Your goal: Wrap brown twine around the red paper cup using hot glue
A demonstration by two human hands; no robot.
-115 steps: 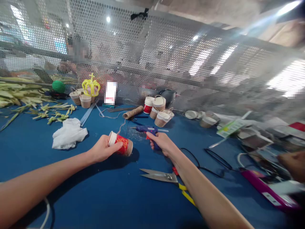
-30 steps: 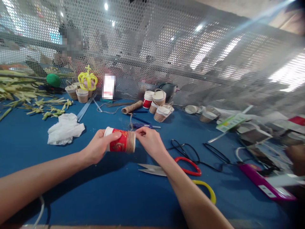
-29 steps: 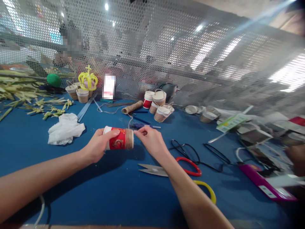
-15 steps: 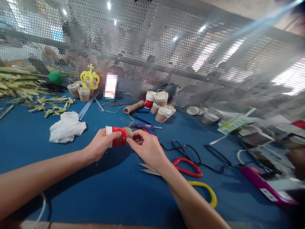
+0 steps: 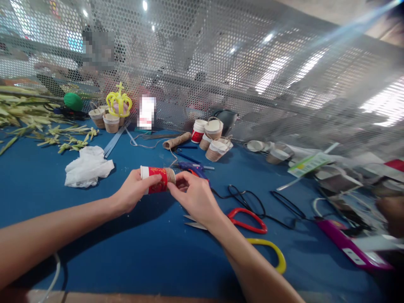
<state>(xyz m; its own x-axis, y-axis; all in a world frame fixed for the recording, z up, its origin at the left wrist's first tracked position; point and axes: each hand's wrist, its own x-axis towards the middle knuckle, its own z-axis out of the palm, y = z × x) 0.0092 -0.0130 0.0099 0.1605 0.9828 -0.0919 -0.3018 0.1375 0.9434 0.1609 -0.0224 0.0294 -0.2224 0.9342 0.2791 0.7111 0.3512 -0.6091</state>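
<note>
A red and white paper cup (image 5: pixel 154 180) lies on its side in the air above the table, its base end turned right. Brown twine (image 5: pixel 171 175) is wound in close rings around that end. My left hand (image 5: pixel 134 188) is closed around the rim end, thumb along the red side. At the wound end, my right hand (image 5: pixel 192 191) has its thumb on the twine and its fingers curled by the base. A strand runs from the cup back to a twine roll (image 5: pixel 178 140). Behind my right hand lies a blue glue gun (image 5: pixel 194 168).
Scissors with a red handle (image 5: pixel 249 221) and a yellow handle (image 5: pixel 277 252) lie under my right forearm. Crumpled white plastic (image 5: pixel 88 166) is at left. Twine-wrapped cups (image 5: pixel 216 150) stand near the mesh panel (image 5: pixel 176 75). A purple power strip (image 5: pixel 341 242) and black cables (image 5: pixel 249 202) lie right.
The view has shifted very slightly. Both hands keep nearly the same place and hold on the paper cup, and the cup appears turned a little about its length.
</note>
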